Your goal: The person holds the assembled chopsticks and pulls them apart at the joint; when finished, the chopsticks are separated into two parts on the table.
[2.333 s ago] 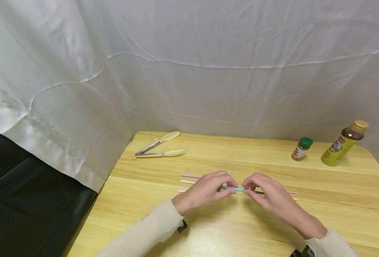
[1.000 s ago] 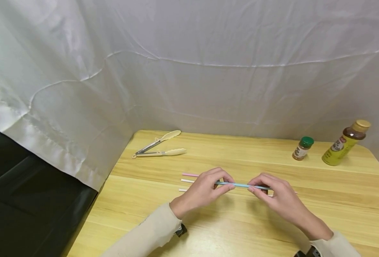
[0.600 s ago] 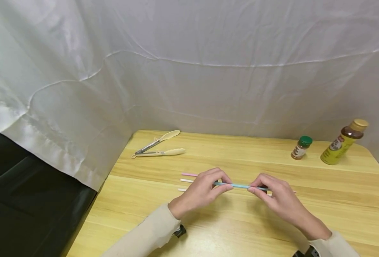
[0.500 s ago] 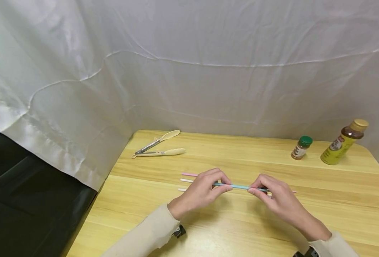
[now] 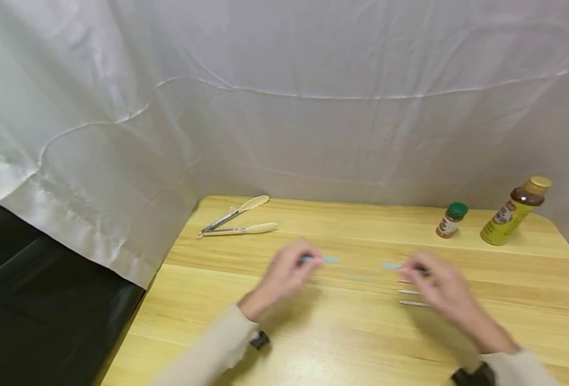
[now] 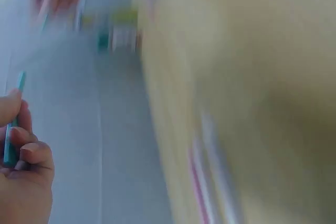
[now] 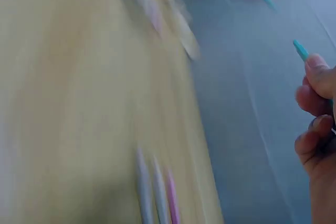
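My left hand [image 5: 284, 273] pinches a short thin light-blue straw piece [image 6: 20, 85] between thumb and fingers. A matching straw piece [image 7: 301, 50] is pinched in my right hand [image 5: 445, 287]. A wide gap separates the two blue ends, which face each other above the wooden table [image 5: 342, 332]. Partly beneath the right hand lie one pink and two white straws [image 5: 412, 303] with narrow tips. Another pink and white group [image 6: 210, 182] lies on the table under the left hand in the left wrist view, hidden from the head view.
Cream-tipped tongs [image 5: 236, 220] lie spread at the back left. A small green-capped spice jar [image 5: 450, 221] and a yellow-green bottle with a gold cap [image 5: 513, 214] stand at the back right. A grey curtain [image 5: 289, 145] hangs behind the table.
The blue straw, held as one length by both hands, is now in two pieces. My hands have moved apart and slightly up, left and right, each with a piece.
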Available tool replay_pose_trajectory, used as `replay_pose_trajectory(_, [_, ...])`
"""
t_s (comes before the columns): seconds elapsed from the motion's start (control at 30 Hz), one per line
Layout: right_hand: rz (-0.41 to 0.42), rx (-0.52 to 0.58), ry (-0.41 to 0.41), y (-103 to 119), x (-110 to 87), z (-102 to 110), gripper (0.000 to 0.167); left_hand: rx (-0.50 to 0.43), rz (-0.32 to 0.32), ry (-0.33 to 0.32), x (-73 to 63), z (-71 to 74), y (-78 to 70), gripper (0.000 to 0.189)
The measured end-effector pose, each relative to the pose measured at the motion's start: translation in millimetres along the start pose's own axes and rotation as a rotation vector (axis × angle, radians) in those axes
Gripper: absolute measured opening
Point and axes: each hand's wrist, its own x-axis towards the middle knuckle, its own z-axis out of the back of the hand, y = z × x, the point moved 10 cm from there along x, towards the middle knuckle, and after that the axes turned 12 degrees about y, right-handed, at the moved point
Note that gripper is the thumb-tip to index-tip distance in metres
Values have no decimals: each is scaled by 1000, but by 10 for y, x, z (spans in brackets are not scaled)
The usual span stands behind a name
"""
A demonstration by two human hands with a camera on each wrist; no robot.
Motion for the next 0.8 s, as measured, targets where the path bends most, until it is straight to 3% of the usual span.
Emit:
replay_pose_trajectory(0.1, [-183,-33,-53,-441,-254,373,24,-24,144,-127,-170,435,350,5])
replay_pose_trajectory(0.17, [-265,-37,-53,-659,-389,516,20,-22,225,-133,-249,605,534,7])
replay_pose_trajectory(0.23, [-286,-33,-26,-790,-451,543,15,-2,257,-92,-263,665,657,10])
replay_pose_trajectory(0.5, [-273,-66,76,-1001,-419,320,16,63,293,67,-166,495,1002,17])
replay_pose_trajectory(0.8, [-320,-103,173,-1155,-349,92,7,83,325,179,-48,289,1258,12])
